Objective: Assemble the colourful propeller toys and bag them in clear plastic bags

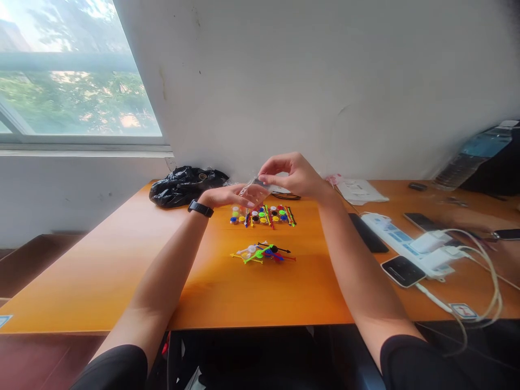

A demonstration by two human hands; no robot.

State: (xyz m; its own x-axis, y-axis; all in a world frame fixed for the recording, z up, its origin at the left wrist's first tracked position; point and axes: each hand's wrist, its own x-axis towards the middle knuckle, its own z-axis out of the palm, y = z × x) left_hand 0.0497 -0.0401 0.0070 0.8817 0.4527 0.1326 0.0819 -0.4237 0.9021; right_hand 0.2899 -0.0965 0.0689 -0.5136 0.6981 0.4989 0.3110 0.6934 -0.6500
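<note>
My right hand (287,172) is closed in a pinch on a crinkled clear plastic bag (246,189) above the table. Opposite it, my left hand (233,196), with a black band on the wrist, holds the bag between thumb and fingers; the film partly covers its fingertips. Below the hands lie rows of small coloured round pieces (262,215) beside bundles of thin coloured sticks (291,215). Nearer to me is a loose pile of coloured arrow-tipped pieces with round centres (262,252), in white, green, black, blue, red and yellow.
On the wooden table (93,271), a black plastic bag (182,184) lies at the back left. To the right are a white power strip (406,244) with cables, a phone-like device (403,271), a dark tablet-like slab (368,233), white paper (361,190) and a large water bottle (471,157).
</note>
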